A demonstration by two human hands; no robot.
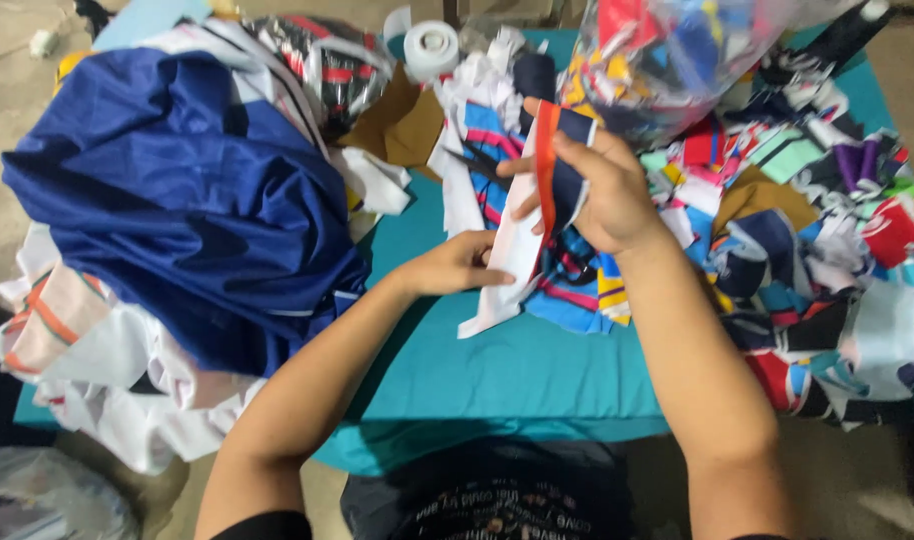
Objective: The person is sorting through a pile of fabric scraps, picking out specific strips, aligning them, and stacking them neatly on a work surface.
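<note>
Both hands are pinching: right hand (602,195) gripping a navy-orange-white fabric strip (537,215), left hand (457,265) holding its lower end; it may be slipping toward the teal table (497,380) middle.

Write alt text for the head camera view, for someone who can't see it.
Two bare hands hold a fabric strip with white, navy and orange parts over a teal table; the right hand grips its top, the left hand its lower edge. A blue cloth heap lies left, colourful fabric scraps right.

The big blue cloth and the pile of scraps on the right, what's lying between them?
In the head view, bare teal table cover, crossed by both forearms, lies between the blue cloth and the scrap pile.
</note>
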